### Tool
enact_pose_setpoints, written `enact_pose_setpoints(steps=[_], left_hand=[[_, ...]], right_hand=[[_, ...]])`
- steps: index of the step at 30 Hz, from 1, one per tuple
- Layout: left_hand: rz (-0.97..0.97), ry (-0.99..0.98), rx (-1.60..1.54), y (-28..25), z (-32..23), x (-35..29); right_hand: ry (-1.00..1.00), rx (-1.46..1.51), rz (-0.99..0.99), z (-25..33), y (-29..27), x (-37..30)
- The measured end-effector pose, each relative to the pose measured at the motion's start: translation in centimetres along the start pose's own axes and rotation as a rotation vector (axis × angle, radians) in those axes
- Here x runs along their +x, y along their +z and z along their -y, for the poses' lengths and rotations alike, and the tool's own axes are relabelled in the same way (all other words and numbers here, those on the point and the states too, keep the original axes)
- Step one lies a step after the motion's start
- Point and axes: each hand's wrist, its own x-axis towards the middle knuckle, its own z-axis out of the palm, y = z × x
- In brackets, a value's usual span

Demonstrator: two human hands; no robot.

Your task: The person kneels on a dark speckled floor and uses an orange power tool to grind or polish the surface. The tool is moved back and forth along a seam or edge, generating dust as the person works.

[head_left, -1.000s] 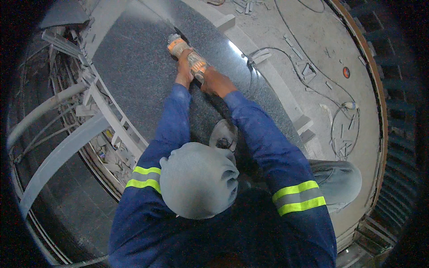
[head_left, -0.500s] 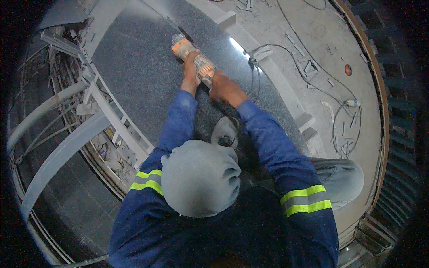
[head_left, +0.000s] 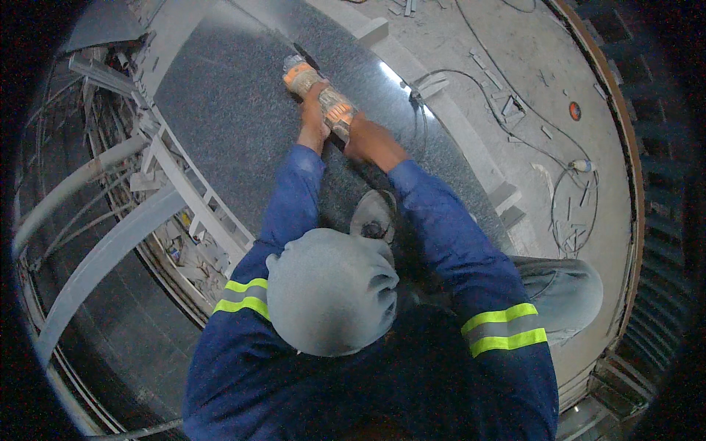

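A dusty orange and grey angle grinder (head_left: 334,104) lies slantwise over a dark speckled stone slab (head_left: 228,110). My left hand (head_left: 314,117) is closed round the front part of its body, behind the head. Farther back, my right hand (head_left: 373,140) wraps round the rear end. Beside the grinder's head the dark edge of its disc (head_left: 305,56) shows in part. Pale dust (head_left: 246,18) streams away beyond the head, along a thin line on the slab. Where exactly the disc meets the stone is hidden.
A black cable (head_left: 471,77) runs over the pale floor at right, past offcuts and an orange disc (head_left: 575,111). Light stone blocks (head_left: 504,197) line the slab's right edge. Metal railings (head_left: 110,250) and rubble stand at left. My shoe (head_left: 373,214) rests near the slab.
The view has shifted very slightly. Both hands keep their grip on the grinder, which stays in nearly the same place, and dust still sprays from its head.
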Motion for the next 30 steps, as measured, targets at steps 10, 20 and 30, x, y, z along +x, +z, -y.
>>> enact_pose_setpoints(steps=[10, 20, 30], left_hand=[[0.019, 0.01, 0.021, -0.2, 0.0, 0.2], [-0.013, 0.014, -0.043, 0.7, -0.9, -0.5], [0.005, -0.012, -0.009, 0.6, 0.3, -1.3]], right_hand=[[0.027, -0.011, -0.021, -1.2, 1.6, 1.3], [0.01, 0.007, -0.057, -1.3, 1.8, 2.2], [0.081, 0.019, -0.002, -1.1, 1.4, -0.1]])
